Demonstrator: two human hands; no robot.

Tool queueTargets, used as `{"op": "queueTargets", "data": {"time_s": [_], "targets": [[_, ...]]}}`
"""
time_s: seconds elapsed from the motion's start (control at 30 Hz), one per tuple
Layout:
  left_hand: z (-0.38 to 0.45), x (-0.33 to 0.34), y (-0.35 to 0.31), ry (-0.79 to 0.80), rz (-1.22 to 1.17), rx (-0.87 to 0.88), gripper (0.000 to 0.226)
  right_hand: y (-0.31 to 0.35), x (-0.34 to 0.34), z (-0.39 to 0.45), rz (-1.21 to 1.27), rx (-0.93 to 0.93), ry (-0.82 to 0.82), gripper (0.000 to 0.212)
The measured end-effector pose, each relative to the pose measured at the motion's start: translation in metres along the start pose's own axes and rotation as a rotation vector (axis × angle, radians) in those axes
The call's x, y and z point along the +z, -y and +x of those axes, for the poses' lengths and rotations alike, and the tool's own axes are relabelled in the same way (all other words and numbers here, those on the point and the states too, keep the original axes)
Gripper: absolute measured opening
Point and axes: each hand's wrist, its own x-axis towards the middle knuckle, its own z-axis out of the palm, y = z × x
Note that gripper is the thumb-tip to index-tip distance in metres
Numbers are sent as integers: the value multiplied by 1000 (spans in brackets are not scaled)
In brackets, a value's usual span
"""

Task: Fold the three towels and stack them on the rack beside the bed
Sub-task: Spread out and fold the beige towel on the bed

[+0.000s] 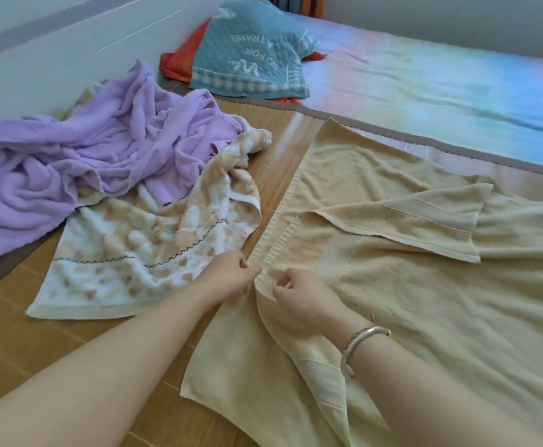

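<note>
Our left hand (231, 272) pinches the ribbed hem of the beige towel (425, 301) between thumb and curled fingers, and our right hand (299, 295), just beside it, pinches the same hem a little further in; both are closed on the cloth, nearly touching each other. A silver bangle (359, 345) sits on the right wrist.

The beige towel lies spread over the bamboo mat (21, 333) that covers the near part of the bed, reaching toward the bed's right edge, with one corner flopped back across its middle and a loose fold hanging under our hands.

Just left of our left hand lies the flowered towel (128, 253), rumpled and partly flat on the mat, touching the beige one's hem. The purple towel (86, 150) is heaped on top of its far part, bunched against the bed's left edge by the white wall.

Further off, near the far left corner of the bed, a teal pillow (247, 53) printed with letters rests on an orange cloth (180, 59). Beyond the mat's edge the pale sheet (425, 79) shows.
</note>
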Motion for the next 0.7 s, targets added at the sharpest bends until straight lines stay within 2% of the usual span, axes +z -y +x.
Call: {"op": "queueTargets", "data": {"time_s": [0.1,0.2,0.33,0.43,0.5,0.6,0.7], "targets": [[-8,11,-5,14,44,-55,38,-8,1,-5,-192,0,36,34],[-8,23,7,-49,-51,-59,28,-21,2,-13,-428,-34,98,18],[-24,30,39,-243,64,-13,16,-30,11,-22,-258,-41,104,12],[-48,32,65,-362,121,1,24,-27,19,-36,-39,-70,90,6],[-68,29,82,-291,107,-44,34,-20,26,-53,29,-93,64,5],[-96,27,102,-152,93,-85,23,-16,38,-79,-21,-86,57,10],[-116,29,120,-127,11,-33,21,-15,55,-97,-58,-62,68,33]]}}
